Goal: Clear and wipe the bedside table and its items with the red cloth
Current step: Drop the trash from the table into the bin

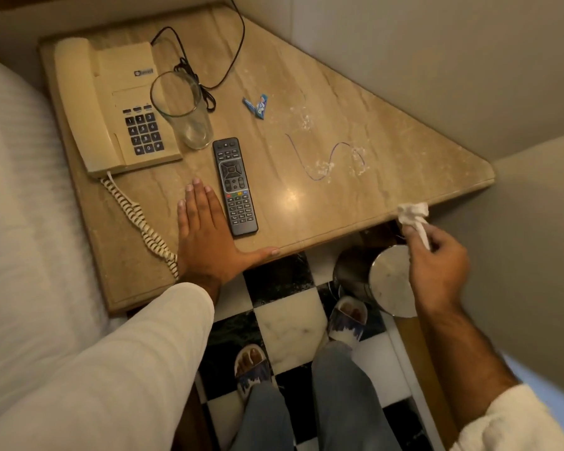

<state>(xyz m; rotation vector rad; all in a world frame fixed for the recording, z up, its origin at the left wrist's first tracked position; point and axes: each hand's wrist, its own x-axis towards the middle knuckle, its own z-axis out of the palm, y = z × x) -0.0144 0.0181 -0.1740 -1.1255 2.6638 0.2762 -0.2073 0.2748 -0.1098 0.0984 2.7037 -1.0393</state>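
The desk (404,151) is judged to be at the clearing stage: a tissue (411,212) is pinched by the right hand (437,265) at its front edge, above the bin (388,281). The left hand (202,236) is laid flat beside the remote (235,187). A drop into the bin seems called for next.

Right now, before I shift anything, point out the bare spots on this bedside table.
Bare patch: between the remote and the thread, along the table's front edge. Another: the near-left corner, between the coiled cord and the bed. Crowded: back left, where telephone, glass and cable bunch together.
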